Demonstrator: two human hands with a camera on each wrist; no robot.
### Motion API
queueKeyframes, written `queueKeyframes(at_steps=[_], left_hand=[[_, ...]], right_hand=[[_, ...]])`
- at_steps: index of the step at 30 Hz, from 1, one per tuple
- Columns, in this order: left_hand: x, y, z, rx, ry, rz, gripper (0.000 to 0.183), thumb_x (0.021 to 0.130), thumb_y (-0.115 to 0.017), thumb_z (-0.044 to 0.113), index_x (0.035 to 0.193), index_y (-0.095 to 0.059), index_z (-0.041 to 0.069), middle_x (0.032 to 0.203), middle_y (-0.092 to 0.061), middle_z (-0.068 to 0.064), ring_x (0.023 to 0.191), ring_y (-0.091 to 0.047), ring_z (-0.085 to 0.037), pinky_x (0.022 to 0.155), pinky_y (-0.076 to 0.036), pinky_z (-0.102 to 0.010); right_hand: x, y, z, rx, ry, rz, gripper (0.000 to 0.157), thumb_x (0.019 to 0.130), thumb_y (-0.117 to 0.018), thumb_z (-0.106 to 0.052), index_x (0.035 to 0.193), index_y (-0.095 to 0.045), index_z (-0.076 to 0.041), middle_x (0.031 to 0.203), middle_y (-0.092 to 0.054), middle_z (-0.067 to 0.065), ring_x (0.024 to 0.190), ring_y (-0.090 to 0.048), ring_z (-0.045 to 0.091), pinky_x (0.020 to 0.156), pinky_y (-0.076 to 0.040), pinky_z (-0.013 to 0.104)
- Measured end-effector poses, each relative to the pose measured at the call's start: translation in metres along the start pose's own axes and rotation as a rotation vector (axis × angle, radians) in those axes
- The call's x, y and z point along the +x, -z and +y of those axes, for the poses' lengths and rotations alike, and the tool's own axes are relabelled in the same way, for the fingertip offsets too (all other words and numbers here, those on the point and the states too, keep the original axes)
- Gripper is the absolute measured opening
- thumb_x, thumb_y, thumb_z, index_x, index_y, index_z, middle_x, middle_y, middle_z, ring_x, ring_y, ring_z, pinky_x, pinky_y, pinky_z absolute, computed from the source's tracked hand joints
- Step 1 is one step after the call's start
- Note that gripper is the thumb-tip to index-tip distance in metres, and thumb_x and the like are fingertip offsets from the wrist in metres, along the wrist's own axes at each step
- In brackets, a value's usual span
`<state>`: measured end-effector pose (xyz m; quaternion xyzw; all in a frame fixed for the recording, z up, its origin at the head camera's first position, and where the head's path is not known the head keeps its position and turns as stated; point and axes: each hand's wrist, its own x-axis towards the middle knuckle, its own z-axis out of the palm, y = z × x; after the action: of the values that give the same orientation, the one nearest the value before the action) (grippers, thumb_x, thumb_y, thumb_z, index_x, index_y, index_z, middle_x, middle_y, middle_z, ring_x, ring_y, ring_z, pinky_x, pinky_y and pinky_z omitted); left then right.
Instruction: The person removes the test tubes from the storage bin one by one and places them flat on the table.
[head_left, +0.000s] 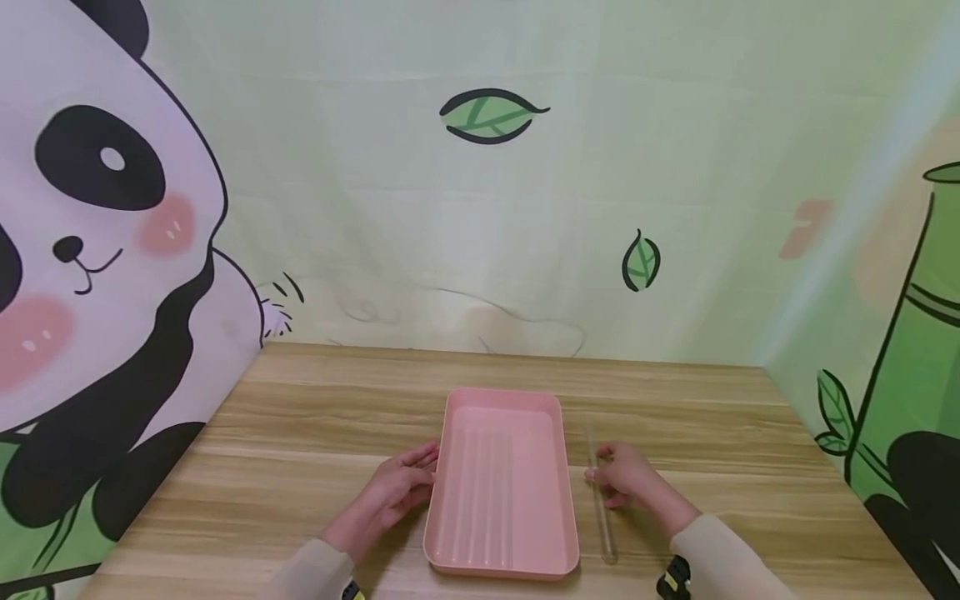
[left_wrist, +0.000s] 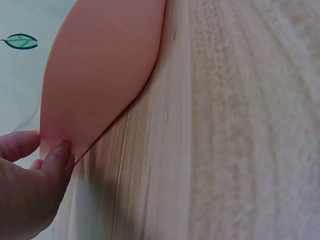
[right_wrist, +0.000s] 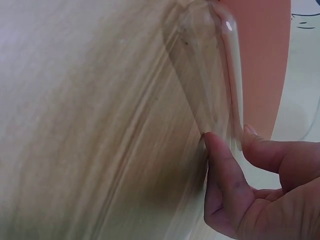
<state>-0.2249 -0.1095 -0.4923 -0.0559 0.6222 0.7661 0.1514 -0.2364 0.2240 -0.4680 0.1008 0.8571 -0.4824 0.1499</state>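
Presently, I see the right hand (head_left: 633, 479) pinching a clear tube (head_left: 604, 525) between thumb and fingertips, just beside the right edge of a pink tray (head_left: 545, 500). The tube runs roughly lengthwise along that edge, apart from it in my head view, its rounded end towards the person. The left hand (head_left: 393, 492) is relaxed and clasps nothing, its fingertips touching the tray's left wall. Inside the tray, on its left half, I make out pale lengthwise stripes; they may be more clear tubes or moulded ridges, and I can't settle which from here. The tray lies flat on a wood-grain table (head_left: 337, 387). Beyond it I have a pale green backdrop (head_left: 360, 167) with a printed panda (head_left: 97, 208) on the left and green bamboo (head_left: 915, 375) on the right.
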Motion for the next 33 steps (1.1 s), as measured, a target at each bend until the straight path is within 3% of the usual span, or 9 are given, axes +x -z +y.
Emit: queueKeyframes(at_steps=[10,16,22,28,33], left_hand=[[0.001,0.000,-0.001,-0.001,0.003,0.026,0.063,0.089,-0.051,-0.017,0.151,-0.037,-0.013,0.157,-0.038,-0.035,0.115,-0.063,-0.017,0.081,-0.057,-0.021],[0.002,0.000,-0.002,0.000,0.001,0.026,0.063,0.089,-0.051,-0.017,0.151,-0.037,-0.013,0.158,-0.037,-0.034,0.117,-0.062,-0.017,0.081,-0.058,-0.021],[0.003,0.001,-0.002,-0.003,-0.006,0.017,0.065,0.088,-0.051,-0.017,0.151,-0.036,-0.014,0.158,-0.036,-0.035,0.122,-0.060,-0.020,0.083,-0.057,-0.020],[0.002,0.001,-0.002,0.008,-0.004,0.004,0.065,0.089,-0.051,-0.017,0.152,-0.034,-0.014,0.159,-0.035,-0.035,0.128,-0.057,-0.022,0.085,-0.056,-0.020],[0.002,0.001,-0.001,0.004,-0.001,0.018,0.064,0.089,-0.051,-0.017,0.151,-0.035,-0.014,0.158,-0.037,-0.034,0.128,-0.057,-0.024,0.086,-0.057,-0.022]], right_hand=[[0.000,0.002,0.004,0.044,0.006,-0.028,0.054,0.096,-0.066,-0.005,0.140,-0.041,0.016,0.082,-0.049,0.005,0.071,-0.048,0.015,0.053,-0.055,0.023],[0.003,0.008,0.007,0.136,-0.032,-0.078,0.046,0.107,-0.050,-0.016,0.139,-0.039,0.015,0.084,-0.050,0.004,0.072,-0.050,0.013,0.056,-0.054,0.023],[0.004,0.015,0.008,0.203,-0.036,-0.113,0.043,0.108,-0.043,-0.014,0.138,-0.037,0.016,0.088,-0.051,0.005,0.073,-0.053,0.013,0.062,-0.057,0.027],[0.003,0.023,0.013,0.315,-0.030,-0.180,0.033,0.106,-0.041,-0.011,0.128,-0.044,0.013,0.088,-0.053,0.003,0.075,-0.056,0.011,0.067,-0.060,0.028],[0.000,0.031,0.012,0.342,-0.023,-0.207,0.042,0.107,-0.038,-0.011,0.135,-0.040,0.019,0.095,-0.057,0.005,0.082,-0.058,0.013,0.075,-0.064,0.032]])
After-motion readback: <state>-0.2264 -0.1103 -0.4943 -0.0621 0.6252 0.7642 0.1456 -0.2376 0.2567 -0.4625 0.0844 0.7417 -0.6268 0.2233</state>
